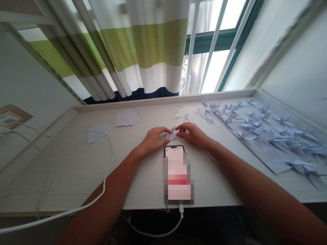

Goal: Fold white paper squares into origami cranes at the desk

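Both of my hands meet over a small folded piece of white paper [171,134] on the pale wooden desk [76,170]. My left hand [153,139] pinches its left side with curled fingers. My right hand [193,134] presses and pinches its right side with the fingertips. The paper is partly raised between the fingers. Just below the hands lies a phone [178,175], screen lit, plugged into a white cable at its near end.
Several folded paper cranes [268,131] cover the desk's right side on printed sheets. Loose white paper pieces [127,117] lie at the back left. A white charging cable [107,170] loops across the left side. Striped curtain [133,51] and window stand behind.
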Available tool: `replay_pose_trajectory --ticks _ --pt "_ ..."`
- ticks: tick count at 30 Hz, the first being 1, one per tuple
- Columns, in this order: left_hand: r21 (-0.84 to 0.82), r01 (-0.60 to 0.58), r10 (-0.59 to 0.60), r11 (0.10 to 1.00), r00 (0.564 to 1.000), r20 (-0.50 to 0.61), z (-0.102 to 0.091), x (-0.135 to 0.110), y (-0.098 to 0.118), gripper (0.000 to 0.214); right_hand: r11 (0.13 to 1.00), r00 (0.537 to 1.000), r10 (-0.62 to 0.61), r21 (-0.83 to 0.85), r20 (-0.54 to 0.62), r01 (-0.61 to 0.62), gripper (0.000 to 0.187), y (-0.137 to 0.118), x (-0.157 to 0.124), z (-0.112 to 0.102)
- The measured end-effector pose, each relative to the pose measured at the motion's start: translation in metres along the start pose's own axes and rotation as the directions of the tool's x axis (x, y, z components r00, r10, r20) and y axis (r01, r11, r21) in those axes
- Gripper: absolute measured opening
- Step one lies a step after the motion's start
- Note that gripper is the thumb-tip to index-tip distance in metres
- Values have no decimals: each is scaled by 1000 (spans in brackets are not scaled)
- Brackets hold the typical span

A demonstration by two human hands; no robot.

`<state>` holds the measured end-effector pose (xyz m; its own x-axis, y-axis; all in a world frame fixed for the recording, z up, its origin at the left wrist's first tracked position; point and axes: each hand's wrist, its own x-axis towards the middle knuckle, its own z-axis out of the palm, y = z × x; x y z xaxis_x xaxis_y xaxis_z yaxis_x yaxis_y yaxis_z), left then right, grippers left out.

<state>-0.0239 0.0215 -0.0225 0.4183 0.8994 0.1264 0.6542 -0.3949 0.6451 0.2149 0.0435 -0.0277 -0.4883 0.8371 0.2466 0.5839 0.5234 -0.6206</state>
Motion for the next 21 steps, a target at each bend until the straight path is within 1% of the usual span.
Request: replay_pose_trajectory --ticks 2,5,7,10,13,15,17,21 --pt "34 -22 21 999 999 32 0 1 -3 26 999 999 -21 -38 29 22 15 2 -1 -3" --pt "95 -71 63 993 994 84 0 1 -7 26 997 998 -9 -74 55 13 12 4 -4 -7" --pt "142 -106 91 984 990 107 -1 1 -10 29 998 996 -18 -54 89 22 12 5 -6 -9" --pt "175 -140 118 975 984 131 -3 1 -13 33 998 987 -62 3 148 62 15 6 -6 -12" --pt "170 -150 129 974 983 130 -4 2 -13 35 994 976 -113 36 187 108 16 10 -4 -16" --pt "160 -138 120 977 986 113 -3 2 -12 29 991 971 -134 34 199 130 17 13 -4 -17" --pt "142 -116 104 983 991 88 -1 4 -11 20 991 974 -131 20 184 129 17 15 -3 -17" --pt "101 -86 81 991 995 50 4 6 -12 13 996 982 -91 4 163 92 22 16 -3 -13"
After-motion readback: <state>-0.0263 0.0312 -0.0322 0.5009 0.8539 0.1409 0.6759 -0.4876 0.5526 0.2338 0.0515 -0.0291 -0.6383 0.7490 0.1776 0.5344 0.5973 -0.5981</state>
